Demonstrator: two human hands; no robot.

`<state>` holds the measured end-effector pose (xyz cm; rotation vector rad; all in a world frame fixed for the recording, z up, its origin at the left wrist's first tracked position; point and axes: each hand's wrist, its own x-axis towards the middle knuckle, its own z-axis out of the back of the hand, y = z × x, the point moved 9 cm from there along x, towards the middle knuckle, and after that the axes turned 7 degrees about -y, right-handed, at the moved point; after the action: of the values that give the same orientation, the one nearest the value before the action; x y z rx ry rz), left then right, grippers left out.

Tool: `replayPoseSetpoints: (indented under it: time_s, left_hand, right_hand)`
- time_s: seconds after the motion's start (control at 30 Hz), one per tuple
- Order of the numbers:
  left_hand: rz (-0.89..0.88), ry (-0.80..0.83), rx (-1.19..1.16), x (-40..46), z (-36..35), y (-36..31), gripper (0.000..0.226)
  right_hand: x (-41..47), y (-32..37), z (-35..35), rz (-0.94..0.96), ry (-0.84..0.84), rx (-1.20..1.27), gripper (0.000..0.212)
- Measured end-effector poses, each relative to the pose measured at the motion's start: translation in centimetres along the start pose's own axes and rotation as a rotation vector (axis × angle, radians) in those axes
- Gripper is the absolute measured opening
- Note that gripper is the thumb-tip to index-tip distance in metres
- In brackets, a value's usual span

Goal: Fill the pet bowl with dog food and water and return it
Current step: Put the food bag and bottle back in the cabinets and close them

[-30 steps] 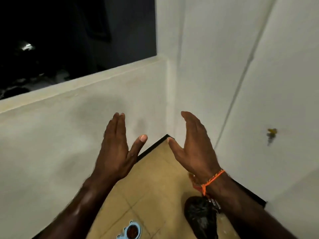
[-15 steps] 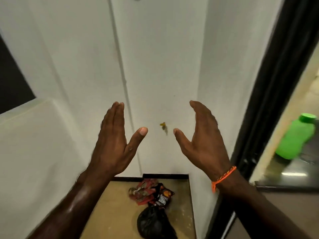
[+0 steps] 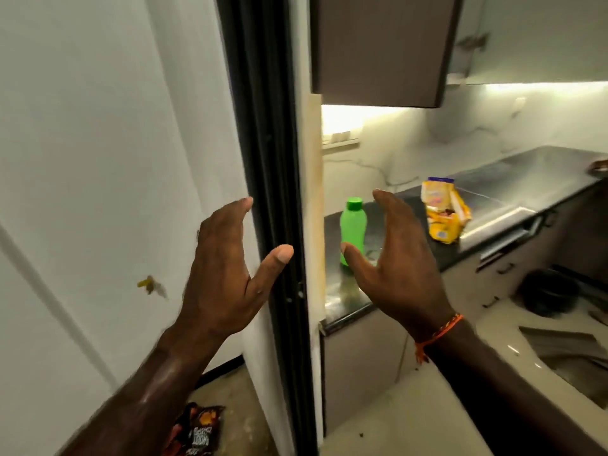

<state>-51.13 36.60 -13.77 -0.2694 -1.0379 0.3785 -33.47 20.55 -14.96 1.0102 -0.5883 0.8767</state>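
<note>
My left hand (image 3: 227,271) and my right hand (image 3: 398,261) are raised in front of me, palms facing each other, fingers apart, holding nothing. Between them runs a black door frame (image 3: 263,159). Beyond the frame, a green bottle (image 3: 352,230) with a green cap stands on the dark kitchen counter (image 3: 493,192), partly behind my right thumb. A yellow food bag (image 3: 442,213) stands on the counter to the right of the bottle. The pet bowl is out of sight.
A white wall (image 3: 98,159) fills the left. Wall cabinets (image 3: 381,47) hang above the counter, drawers below. A dark round bin (image 3: 549,291) sits on the pale kitchen floor at right. Snack wrappers (image 3: 197,429) lie on the floor at the bottom.
My view has swung to the right, from the balcony corner to the doorway and kitchen. The bowl seen on the floor one second ago has left the view. Both hands stay open.
</note>
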Motion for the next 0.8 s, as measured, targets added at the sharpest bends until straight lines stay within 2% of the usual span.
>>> replayPoseSetpoints:
  time_s: [0.17,0.3,0.6,0.8]
  left_hand:
    - [-0.15,0.037,-0.161,1.9,-6.0,-4.9,0.074]
    - [-0.231,0.121,-0.176,2.7,-10.9,-8.7,0.08]
    - [-0.179,0.395,-0.161,4.0,-25.8,-13.1,0.106]
    - [-0.184,0.453,-0.146,6.2,-34.1,-16.2,0.113]
  right_hand:
    - [0.2,-5.3,4.7,-0.069,-0.108,-0.106,0.082]
    - [-0.3,-9.1,8.1,-0.129,-0.149,-0.18,0.084]
    - [-0.1,-19.1,14.8,-0.226,-0.201,-0.326,0.087]
    - [1.3,-26.8,17.7,-0.314,-0.179,-0.386,0.091]
